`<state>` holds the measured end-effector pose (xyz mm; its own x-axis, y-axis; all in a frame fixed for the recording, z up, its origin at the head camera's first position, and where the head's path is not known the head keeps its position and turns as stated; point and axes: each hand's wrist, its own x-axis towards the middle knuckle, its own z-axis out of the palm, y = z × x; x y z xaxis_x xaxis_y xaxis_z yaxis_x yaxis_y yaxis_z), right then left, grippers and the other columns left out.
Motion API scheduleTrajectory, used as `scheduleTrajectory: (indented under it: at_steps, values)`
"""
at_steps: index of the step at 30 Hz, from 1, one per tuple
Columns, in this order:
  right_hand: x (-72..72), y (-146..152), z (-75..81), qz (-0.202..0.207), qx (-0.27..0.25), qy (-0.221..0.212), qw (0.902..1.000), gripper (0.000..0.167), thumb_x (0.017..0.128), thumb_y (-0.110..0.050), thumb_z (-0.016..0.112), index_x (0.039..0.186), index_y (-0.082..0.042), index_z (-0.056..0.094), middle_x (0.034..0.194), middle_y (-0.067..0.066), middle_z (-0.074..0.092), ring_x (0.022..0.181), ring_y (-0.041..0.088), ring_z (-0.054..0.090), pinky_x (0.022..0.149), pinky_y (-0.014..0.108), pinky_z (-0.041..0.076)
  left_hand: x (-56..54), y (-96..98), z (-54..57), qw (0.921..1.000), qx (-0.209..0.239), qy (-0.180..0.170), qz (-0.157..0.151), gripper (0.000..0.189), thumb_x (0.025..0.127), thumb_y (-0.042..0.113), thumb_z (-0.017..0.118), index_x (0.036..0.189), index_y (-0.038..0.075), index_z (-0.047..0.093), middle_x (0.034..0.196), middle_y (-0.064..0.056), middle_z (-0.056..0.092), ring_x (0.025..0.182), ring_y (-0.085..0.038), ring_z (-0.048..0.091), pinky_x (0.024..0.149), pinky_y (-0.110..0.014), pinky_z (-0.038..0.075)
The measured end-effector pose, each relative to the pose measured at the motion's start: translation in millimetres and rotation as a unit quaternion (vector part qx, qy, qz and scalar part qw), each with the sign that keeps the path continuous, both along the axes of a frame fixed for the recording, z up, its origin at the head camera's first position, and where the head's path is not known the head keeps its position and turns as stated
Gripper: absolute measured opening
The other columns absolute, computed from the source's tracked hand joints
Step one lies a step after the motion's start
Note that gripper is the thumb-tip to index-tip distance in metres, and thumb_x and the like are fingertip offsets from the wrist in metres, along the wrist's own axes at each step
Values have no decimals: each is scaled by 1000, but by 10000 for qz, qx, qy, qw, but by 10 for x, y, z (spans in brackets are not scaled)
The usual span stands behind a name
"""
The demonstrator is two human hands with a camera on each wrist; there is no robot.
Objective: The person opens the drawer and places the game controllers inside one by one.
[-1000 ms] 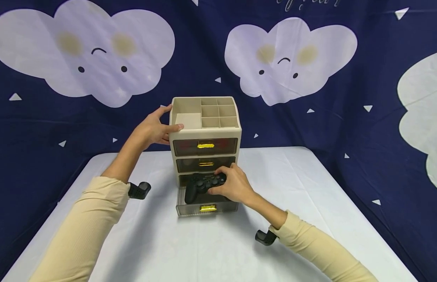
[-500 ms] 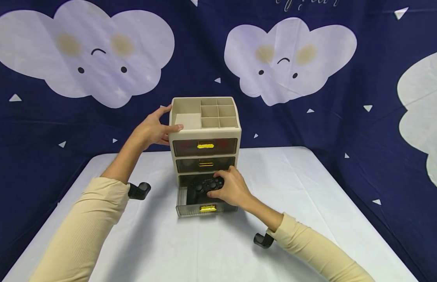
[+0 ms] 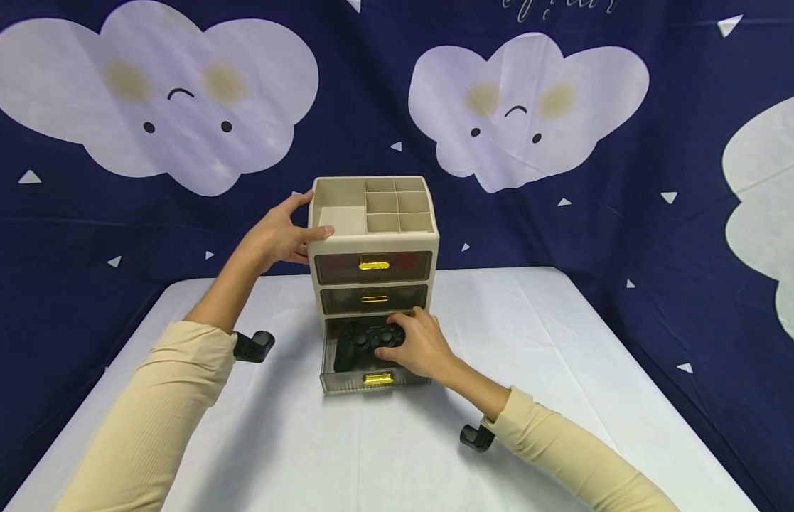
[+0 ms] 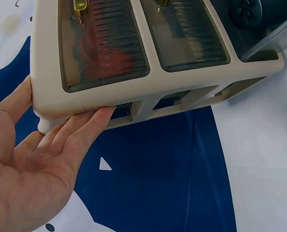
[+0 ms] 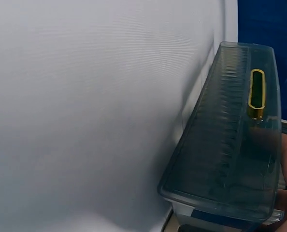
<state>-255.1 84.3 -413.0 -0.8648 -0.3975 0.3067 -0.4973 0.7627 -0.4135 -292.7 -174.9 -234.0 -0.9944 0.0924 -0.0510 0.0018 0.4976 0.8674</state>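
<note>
A cream desktop drawer organizer [image 3: 373,242] stands on the table, with compartments on top and smoky clear drawers in front. My left hand [image 3: 278,235] grips its upper left corner, thumb over the rim and fingers against the side; the left wrist view shows this hand [image 4: 47,150] close up. The bottom drawer [image 3: 345,384] is pulled out, and a black game controller [image 3: 358,343] lies in it. My right hand [image 3: 422,345] pinches the controller's right end, thumb in front and fingers behind. In the right wrist view the drawer front [image 5: 230,130] covers most of that hand.
Two upper drawers [image 3: 345,300] are closed, with gold handles; something red shows dimly inside the top one. A white cloth covers the table [image 3: 499,327]. Behind hangs a dark blue curtain [image 3: 365,85] with clouds and triangles.
My right hand and the controller have moved slightly left and down into the open bottom drawer. The left hand and the organizer have stayed in place.
</note>
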Motion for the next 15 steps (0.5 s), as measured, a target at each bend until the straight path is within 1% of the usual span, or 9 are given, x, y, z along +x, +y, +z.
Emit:
scheduleTrajectory:
  at_steps: [3, 7, 15]
  values:
    - [-6, 3, -30, 9, 105, 104, 9999, 60, 79, -47, 86, 123, -9, 71, 120, 17, 68, 112, 33, 61, 93, 46, 45, 4, 8, 3, 10000, 25, 5, -14, 90, 99, 26, 69, 165, 32, 8, 144, -27, 52, 110, -42, 70, 95, -51, 58]
    - [-3, 3, -47, -7, 241, 184, 9995, 60, 79, -48, 85, 123, -9, 71, 120, 17, 68, 113, 33, 61, 88, 43, 43, 5, 13, 3, 10000, 23, 0, 0, 90, 99, 27, 69, 165, 32, 8, 144, -27, 53, 111, -42, 70, 96, -52, 58]
    - [23, -3, -18, -43, 323, 40, 9995, 60, 81, -48, 84, 124, -8, 70, 122, 20, 66, 115, 35, 60, 87, 42, 41, 0, 15, -7, 10000, -86, 27, 25, 91, 99, 29, 69, 165, 32, 8, 146, -28, 51, 113, -44, 68, 97, -52, 57]
